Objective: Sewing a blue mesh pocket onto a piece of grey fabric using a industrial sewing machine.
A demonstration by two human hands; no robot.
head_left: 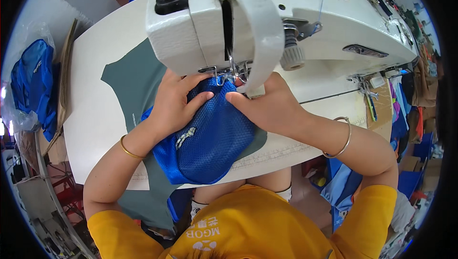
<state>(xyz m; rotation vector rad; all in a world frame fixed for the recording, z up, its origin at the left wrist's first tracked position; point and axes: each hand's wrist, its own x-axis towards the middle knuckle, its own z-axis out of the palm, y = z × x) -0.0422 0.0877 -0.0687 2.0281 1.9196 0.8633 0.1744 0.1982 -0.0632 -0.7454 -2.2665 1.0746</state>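
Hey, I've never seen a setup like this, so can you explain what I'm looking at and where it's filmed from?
Sure. This one picture comes from a wide fisheye camera on a person's head, looking down, so straight edges bend near the rim. The bare left hand and right hand are the wearer's own. Above them is a white sewing machine. Both hands hold a blue mesh piece at its needle area; a light cord shows on it. Dark green fabric lies on the white table.
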